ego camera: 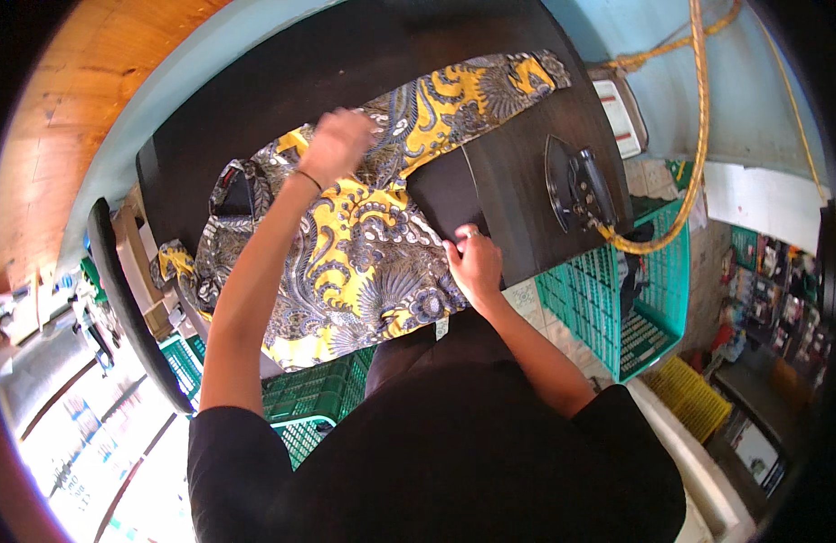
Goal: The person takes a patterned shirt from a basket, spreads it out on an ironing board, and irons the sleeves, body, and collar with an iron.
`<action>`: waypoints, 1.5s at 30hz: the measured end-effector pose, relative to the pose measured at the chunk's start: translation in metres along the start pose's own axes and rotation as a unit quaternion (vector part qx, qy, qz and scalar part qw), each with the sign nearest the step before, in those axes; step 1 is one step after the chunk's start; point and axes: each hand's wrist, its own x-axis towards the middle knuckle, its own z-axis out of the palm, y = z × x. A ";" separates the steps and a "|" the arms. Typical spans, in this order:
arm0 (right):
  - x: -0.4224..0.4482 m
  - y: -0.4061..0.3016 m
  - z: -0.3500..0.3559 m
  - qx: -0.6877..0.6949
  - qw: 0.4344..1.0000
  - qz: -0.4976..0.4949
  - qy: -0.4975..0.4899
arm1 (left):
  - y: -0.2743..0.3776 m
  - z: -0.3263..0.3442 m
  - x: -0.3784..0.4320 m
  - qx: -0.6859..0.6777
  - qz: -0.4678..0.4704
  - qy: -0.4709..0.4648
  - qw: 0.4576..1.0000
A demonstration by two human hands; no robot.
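A long-sleeved batik-print shirt [364,251] in yellow, grey and brown lies spread on a dark ironing surface [255,95]. Its collar [233,193] points left, and one sleeve [459,102] stretches to the upper right. Motion blurs my left hand [338,144], which is over the shirt near the base of that sleeve; its grip is unclear. At the hem on the right, my right hand [478,268] pinches the cloth between thumb and fingers. A clothes iron [584,186] rests to the right of the shirt, apart from both hands.
From the iron, a yellow cloth-covered cord [699,136] loops up past the blue wall [750,108]. Green plastic baskets [615,298] [309,390] stand below the table's right and front edges. A yellow crate [689,397] sits lower right. A dark padded edge [136,305] is at left.
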 end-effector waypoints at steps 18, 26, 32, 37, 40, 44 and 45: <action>-0.039 -0.004 -0.002 -0.070 0.989 -0.075 0.106 | 0.090 0.028 -0.027 0.002 0.024 -0.064 0.998; 0.121 -0.102 0.013 0.129 0.920 -0.343 0.137 | -0.022 -0.032 -0.113 0.095 -0.332 0.179 0.921; 0.237 -0.109 0.009 -0.211 0.908 -0.360 0.050 | -0.004 -0.030 -0.126 0.188 -0.365 -0.039 0.911; 0.259 -0.088 0.023 -0.214 0.923 -0.307 0.093 | 0.001 -0.036 -0.136 0.195 -0.434 -0.056 0.878; 0.265 -0.091 0.024 -0.227 0.915 -0.317 0.103 | -0.006 -0.032 -0.123 0.193 -0.449 -0.048 0.871; 0.256 -0.082 0.005 -0.153 0.898 -0.393 0.123 | 0.006 -0.017 -0.081 0.123 -0.366 0.124 0.914; 0.244 -0.074 0.001 -0.067 0.876 -0.475 0.042 | 0.008 -0.011 -0.071 0.044 -0.339 0.110 0.933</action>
